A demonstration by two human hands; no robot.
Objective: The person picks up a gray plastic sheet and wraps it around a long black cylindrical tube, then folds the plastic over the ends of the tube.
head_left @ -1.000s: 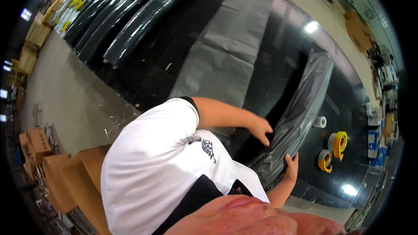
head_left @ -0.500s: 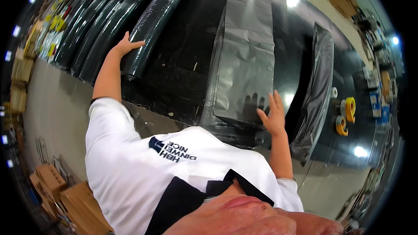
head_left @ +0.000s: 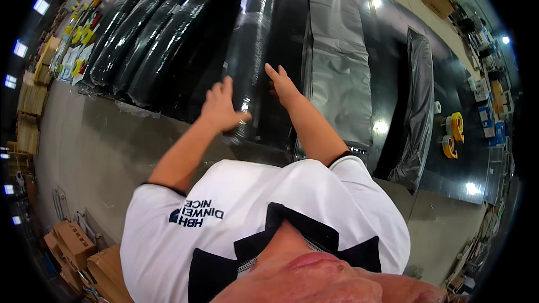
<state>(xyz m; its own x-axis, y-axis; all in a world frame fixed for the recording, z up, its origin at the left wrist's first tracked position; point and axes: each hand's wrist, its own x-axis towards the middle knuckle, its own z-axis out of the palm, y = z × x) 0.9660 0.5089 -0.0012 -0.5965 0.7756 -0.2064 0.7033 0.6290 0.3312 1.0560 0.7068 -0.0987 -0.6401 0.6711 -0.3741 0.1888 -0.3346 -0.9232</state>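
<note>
A long dark roll wrapped in clear plastic film (head_left: 250,39) lies lengthwise on the black table (head_left: 387,39). My left hand (head_left: 220,109) is at the roll's near end on its left side, fingers spread and thumb over the film; whether it presses on it I cannot tell. Just off the roll's right side is my right hand (head_left: 282,83), its fingers apart and holding nothing. To the right of that hand lies a flat stack of silver-grey plastic sheeting (head_left: 339,67). Several similar wrapped rolls (head_left: 163,45) rest side by side on the left.
A narrow folded grey sheet (head_left: 416,106) lies toward the right of the table. Beyond it are two yellow tape rolls (head_left: 456,129) and a small white roll (head_left: 437,107). Cardboard boxes (head_left: 70,241) stand on the floor at lower left.
The nearest wrapped roll has moved right, away from the other rolls, with my left hand beside it. My right hand has left the grey sheeting and come left to the roll.
</note>
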